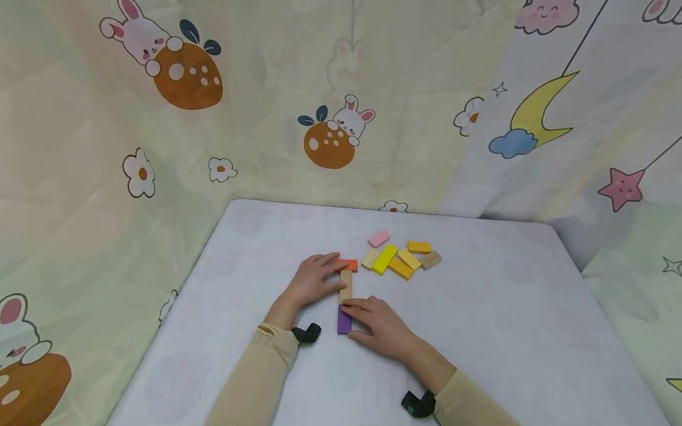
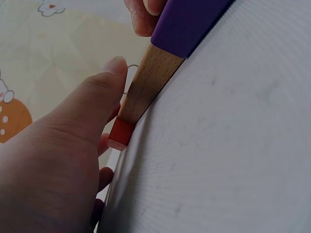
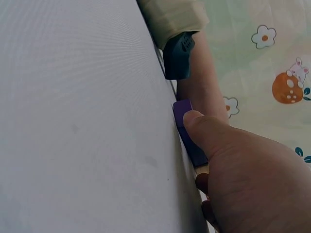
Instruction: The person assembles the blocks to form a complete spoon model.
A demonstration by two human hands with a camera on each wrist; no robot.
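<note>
Three blocks lie end to end on the table, in a line running away from me. A purple block (image 1: pixel 344 320) is nearest, then a plain wooden block (image 1: pixel 346 286), with an orange block (image 1: pixel 348 265) set crosswise at the far end. My left hand (image 1: pixel 315 279) reaches over the orange block from the left, its fingers spread and fairly straight, its thumb beside the wooden block. From the right, my right hand (image 1: pixel 380 325) holds the purple block, thumb by its near end and fingertips by its far end. In the right wrist view the thumb (image 3: pixel 204 128) overlaps the purple block.
Right of the line's far end lies a loose group of several blocks: a pink block (image 1: pixel 379 239), a bright yellow block (image 1: pixel 385 259), orange-yellow ones and plain wooden ones. The white table (image 1: pixel 506 331) meets a printed cloth backdrop (image 1: pixel 266 118) at its back edge.
</note>
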